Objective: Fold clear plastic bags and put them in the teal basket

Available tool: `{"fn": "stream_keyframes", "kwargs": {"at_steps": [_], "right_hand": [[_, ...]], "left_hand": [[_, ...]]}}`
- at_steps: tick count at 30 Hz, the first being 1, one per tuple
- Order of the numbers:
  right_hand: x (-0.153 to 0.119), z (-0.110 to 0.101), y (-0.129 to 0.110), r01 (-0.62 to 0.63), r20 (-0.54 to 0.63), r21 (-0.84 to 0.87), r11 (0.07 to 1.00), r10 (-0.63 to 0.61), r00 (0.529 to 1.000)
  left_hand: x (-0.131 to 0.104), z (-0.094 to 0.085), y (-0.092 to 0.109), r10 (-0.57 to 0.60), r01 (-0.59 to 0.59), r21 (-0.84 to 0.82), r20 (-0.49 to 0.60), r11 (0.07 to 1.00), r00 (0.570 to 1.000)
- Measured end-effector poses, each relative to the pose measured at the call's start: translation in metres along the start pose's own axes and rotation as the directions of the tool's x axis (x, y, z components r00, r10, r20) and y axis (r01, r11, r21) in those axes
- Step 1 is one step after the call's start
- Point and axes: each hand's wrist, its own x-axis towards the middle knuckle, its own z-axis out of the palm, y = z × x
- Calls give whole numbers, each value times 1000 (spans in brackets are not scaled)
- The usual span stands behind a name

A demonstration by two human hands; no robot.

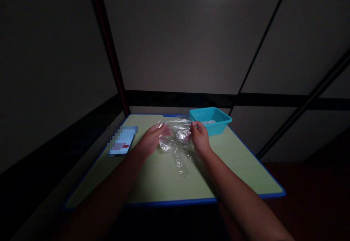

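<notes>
A clear, thin disposable plastic glove (179,157) is stretched between my two hands above the table, its narrow finger-like parts hanging toward me. My left hand (153,137) grips the left side of its upper edge, the thumb on top and the other fingers partly seen through the film. At the right side, my right hand (200,137) pinches the same edge between thumb and fingers. Glare and creases hide some of the glove's outline. Just beyond my right hand stands a turquoise plastic basin (218,128) with something whitish inside.
The pale green table (161,186) has a blue rim. A phone or tablet (123,140), its screen lit and partly blurred out, lies at the left edge. Grey wall panels (177,44) rise behind the table and on the left.
</notes>
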Motion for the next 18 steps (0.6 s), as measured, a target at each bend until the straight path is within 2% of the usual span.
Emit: {"fn": "stream_keyframes", "kwargs": {"at_steps": [4, 6, 10, 18], "right_hand": [[1, 2, 0, -54, -44, 100, 994, 58, 997], [1, 3, -2, -74, -60, 135, 988, 83, 995], [2, 2, -3, -72, -103, 154, 985, 89, 991], [2, 0, -1, -126, -101, 153, 980, 142, 985]], "left_hand": [[-4, 5, -7, -145, 148, -12, 110, 989, 983], [-5, 6, -7, -169, 177, -56, 114, 983, 979], [-3, 5, -2, -145, 153, -164, 59, 975, 988], [3, 0, 0, -185, 159, -227, -96, 961, 978]]}}
